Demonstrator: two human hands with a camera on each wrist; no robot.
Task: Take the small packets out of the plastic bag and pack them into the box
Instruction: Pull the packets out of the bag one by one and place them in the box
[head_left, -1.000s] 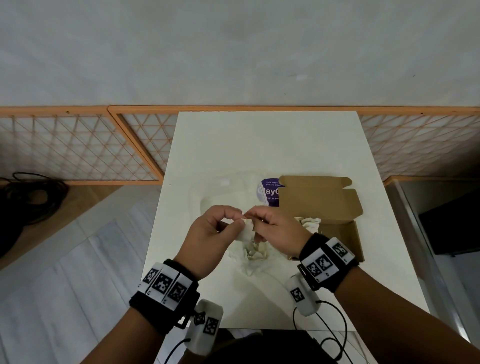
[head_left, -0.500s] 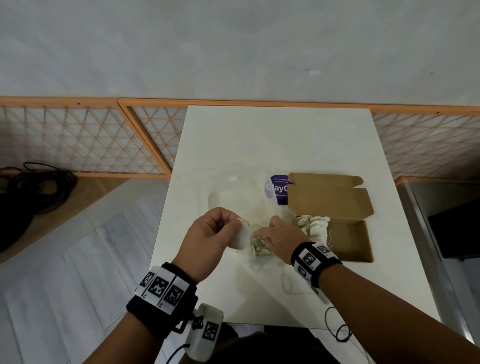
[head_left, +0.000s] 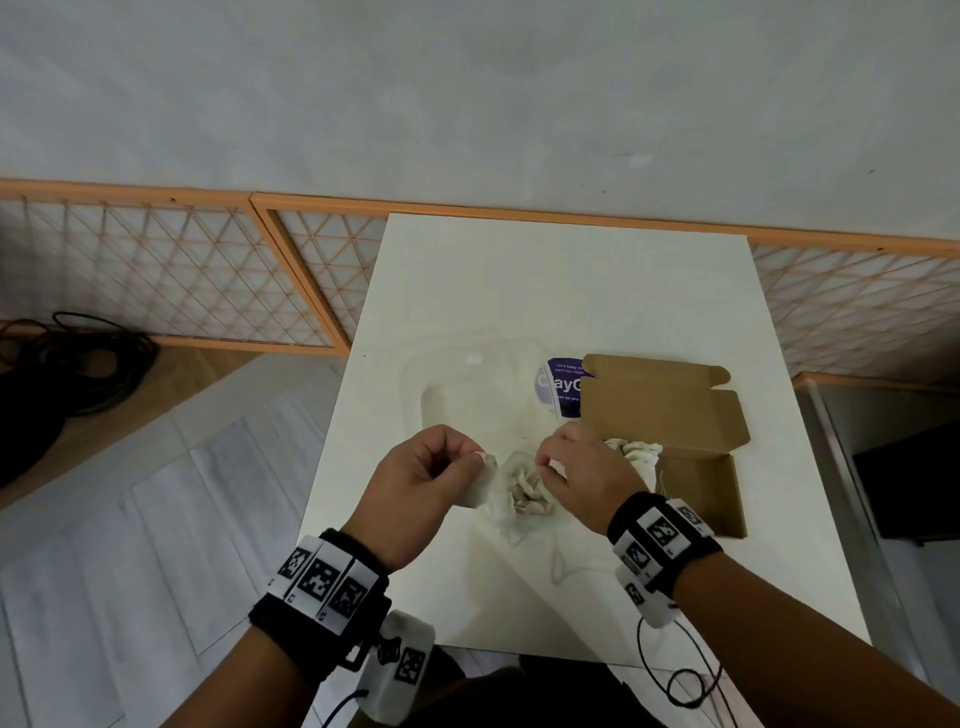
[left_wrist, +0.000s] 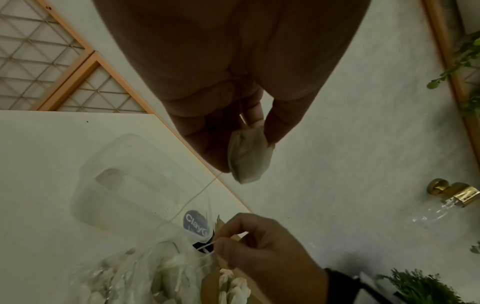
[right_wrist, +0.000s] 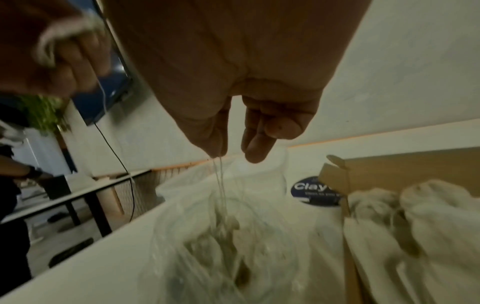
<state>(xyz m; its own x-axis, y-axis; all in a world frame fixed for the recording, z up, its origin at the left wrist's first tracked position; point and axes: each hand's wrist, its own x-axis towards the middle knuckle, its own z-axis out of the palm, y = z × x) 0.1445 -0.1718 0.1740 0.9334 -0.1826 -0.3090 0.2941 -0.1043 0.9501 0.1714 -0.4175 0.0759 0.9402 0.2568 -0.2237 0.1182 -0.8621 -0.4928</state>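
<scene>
Packet (left_wrist: 248, 154) is pinched by left hand (head_left: 421, 480); its tangled strings (right_wrist: 221, 185) are pinched by right hand (head_left: 582, 475). Untangling in hand; boxing (head_left: 696, 483) judged next.

The head view looks steeply down from above the bench (head_left: 571, 291), toward the wall at 12 o'clock. The left wrist view sits close under the left hand (left_wrist: 233, 82), looking along its fingers toward the right hand (left_wrist: 270, 253). The right wrist view, equally close, looks down past the fingertips (right_wrist: 255, 150). All three share the plastic bag (head_left: 519, 499) and the box (head_left: 670, 410).
</scene>
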